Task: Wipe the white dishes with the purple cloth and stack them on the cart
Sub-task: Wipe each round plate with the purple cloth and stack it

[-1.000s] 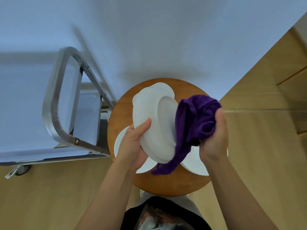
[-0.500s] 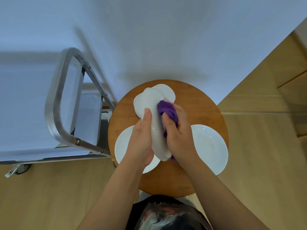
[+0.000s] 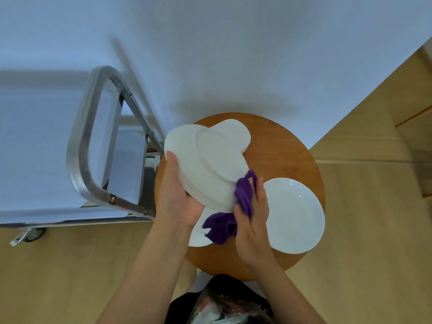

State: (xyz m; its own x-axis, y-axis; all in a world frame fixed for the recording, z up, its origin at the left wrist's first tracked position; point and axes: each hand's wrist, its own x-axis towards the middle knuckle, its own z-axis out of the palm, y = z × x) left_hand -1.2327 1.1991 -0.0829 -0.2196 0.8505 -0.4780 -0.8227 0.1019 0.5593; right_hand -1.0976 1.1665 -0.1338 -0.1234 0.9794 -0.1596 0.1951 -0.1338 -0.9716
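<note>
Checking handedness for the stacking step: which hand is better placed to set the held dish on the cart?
Probably left: the left hand already grips the held dish on the cart side; the right hand holds the purple cloth.

White wall [image 3: 233,43], wooden floor [image 3: 374,253]

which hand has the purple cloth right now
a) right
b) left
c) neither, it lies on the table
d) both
a: the right hand presses the cloth against the lower edge of the dish, while the left hand holds only the dish.
</note>
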